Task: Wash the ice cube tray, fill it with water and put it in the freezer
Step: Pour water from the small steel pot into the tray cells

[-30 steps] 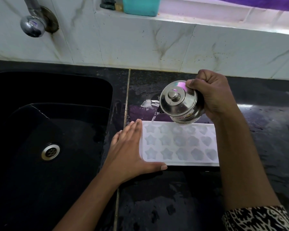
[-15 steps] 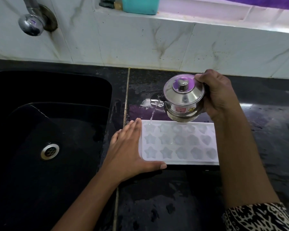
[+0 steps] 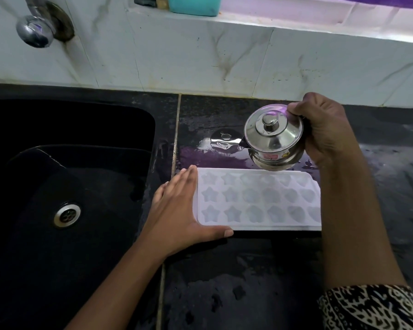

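Since half a second earlier: the steel pot point(image 3: 275, 144) had tipped back toward level and shifted slightly right, and the thin stream from its spout was gone. Tray and left hand had not moved.

Ice cube tray point(image 3: 258, 201): translucent white, matte, rectangular with rounded corners. It lay flat on the surface point(image 3: 248, 282), just right of the sink. Three rows of moulded cavities: stars in the two left columns, rounder lobed shapes in the middle, heart-like ones at the right. The right end was hidden behind the right forearm. Couldn't tell the water level in the cavities.

Left hand point(image 3: 174, 210): flat on the surface, fingers straight and together along the tray's left short edge, thumb splayed along its near long edge. Grip apart, holding nothing.

Right hand point(image 3: 324, 129): grip clamped on the pot from its right side, thumb on the lid rim. The pot hung over the tray's far edge, clear of it. Polished steel, round belly, domed lid with a knob, small spout at left, red label on the side.

Surface: black speckled stone, wet, with a puddle point(image 3: 222, 141) behind the tray. Sink point(image 3: 57, 163): matte black, rounded corners, chrome drain point(image 3: 67, 214). Chrome tap point(image 3: 35, 32) on a white marbled tile wall point(image 3: 200, 55). Teal container point(image 3: 193, 5) on the ledge above. Patterned black-and-cream sleeve point(image 3: 370, 308) on the right arm.
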Motion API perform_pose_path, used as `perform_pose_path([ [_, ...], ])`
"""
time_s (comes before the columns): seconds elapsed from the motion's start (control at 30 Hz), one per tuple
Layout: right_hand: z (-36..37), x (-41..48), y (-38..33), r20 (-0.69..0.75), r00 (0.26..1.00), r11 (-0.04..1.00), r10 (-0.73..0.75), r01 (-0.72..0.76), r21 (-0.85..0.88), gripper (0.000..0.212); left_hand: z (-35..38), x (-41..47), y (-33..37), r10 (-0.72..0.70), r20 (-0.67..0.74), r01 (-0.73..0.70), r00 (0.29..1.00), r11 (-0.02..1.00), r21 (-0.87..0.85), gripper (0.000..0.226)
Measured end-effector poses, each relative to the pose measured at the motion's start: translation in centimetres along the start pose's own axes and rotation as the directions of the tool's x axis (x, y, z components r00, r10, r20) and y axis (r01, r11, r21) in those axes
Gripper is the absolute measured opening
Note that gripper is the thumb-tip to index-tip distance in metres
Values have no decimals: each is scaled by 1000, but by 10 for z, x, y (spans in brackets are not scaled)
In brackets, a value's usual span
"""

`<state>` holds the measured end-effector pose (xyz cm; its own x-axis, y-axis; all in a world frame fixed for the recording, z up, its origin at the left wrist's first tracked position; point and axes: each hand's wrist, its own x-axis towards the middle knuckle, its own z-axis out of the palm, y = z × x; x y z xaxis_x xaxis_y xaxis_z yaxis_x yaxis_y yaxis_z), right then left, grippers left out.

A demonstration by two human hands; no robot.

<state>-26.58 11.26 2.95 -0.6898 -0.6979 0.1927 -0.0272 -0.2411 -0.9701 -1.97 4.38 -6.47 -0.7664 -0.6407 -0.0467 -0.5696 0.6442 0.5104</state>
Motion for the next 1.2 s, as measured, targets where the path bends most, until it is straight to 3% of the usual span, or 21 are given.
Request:
perform_pose_path([
  [0.27,-3,0,-1,-2,1000,998,-7,7,-61,35,0,0,0,1,-2,-1,1000,1000,2,145],
  [1.2,-6,3,-1,6,999,999,-32,32,-34,37,2,1,-2,0,-6,0,1000,1000,0,145],
])
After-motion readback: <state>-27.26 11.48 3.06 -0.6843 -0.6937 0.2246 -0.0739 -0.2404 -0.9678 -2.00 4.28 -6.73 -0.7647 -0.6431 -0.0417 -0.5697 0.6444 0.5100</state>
